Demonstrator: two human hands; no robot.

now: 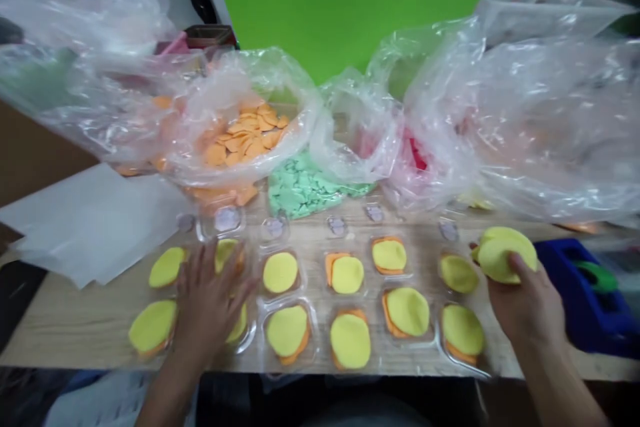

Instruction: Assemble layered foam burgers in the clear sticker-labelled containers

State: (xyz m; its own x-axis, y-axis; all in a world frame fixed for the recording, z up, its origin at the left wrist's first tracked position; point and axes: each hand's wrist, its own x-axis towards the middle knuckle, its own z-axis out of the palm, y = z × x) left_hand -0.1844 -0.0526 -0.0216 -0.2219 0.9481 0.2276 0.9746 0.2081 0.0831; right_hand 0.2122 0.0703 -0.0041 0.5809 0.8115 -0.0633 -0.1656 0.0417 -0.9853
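My left hand (210, 297) is spread flat over the clear plastic boxes at the left, partly hiding two yellow pieces under it. Whether its fingers touch them, I cannot tell. My right hand (527, 307) grips a small stack of yellow round pieces (505, 253) above the table's right side, thumb on top. Two rows of open clear plastic boxes (311, 307) stand between my hands. In each visible one lies a soft-looking yellow round piece (350, 340), several with an orange piece (395, 325) showing beneath.
Behind the boxes, clear bags hold orange pieces (250, 133), mint-green pieces (305, 187) and pink-red pieces (416, 152). White sheets (100, 220) lie at the left. A blue tape dispenser (580, 307) stands at the right. The wooden table's front edge (390, 372) runs close by.
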